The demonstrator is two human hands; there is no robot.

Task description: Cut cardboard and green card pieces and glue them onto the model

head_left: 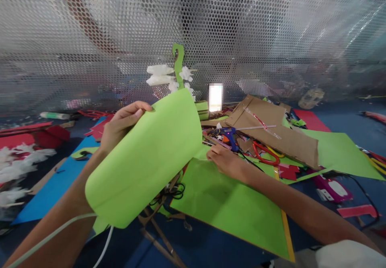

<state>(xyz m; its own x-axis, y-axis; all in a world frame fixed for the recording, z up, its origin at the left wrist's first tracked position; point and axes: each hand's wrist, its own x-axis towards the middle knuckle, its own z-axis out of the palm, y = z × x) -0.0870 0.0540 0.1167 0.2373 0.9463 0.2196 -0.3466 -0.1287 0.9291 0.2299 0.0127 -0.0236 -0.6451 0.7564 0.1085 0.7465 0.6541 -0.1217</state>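
My left hand [122, 123] holds up a light green paper sheet [147, 155] by its upper edge, thumb on top. The sheet curls over and hides part of my forearm. Lower and to the right, my right hand [224, 160] is closed, its fingertips on a light green paper piece [201, 153] beside the curled sheet. Under that hand lies a flat green sheet [229, 203] with a yellow right edge. Just beyond it, a blue glue gun [227, 135] rests among scraps.
Brown cardboard [271, 131] and red-handled scissors [265, 155] lie right of the glue gun. A green paper stem with white tufts [179, 64] stands by the perforated metal screen [256, 30]. On the left are blue paper [57, 191] and white tufts [24, 159]. A white cable [51, 236] crosses my left forearm.
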